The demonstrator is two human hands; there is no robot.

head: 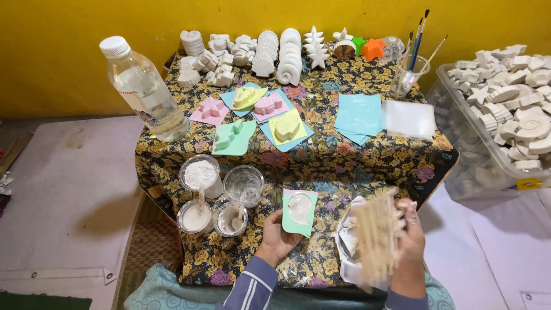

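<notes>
Left hand (276,241) holds green mould (299,212) upright (long axis near-vertical), right hand (410,235) sticks (376,235)

A low table draped in a dark cloth with yellow flowers (344,155) fills the middle of the frame. Across its top edge stand white plaster shell and star casts (275,54); mid-frame lie pastel silicone moulds (252,117) and turquoise sheets (359,115); lower left sit clear plastic cups of white powder (201,172).
</notes>
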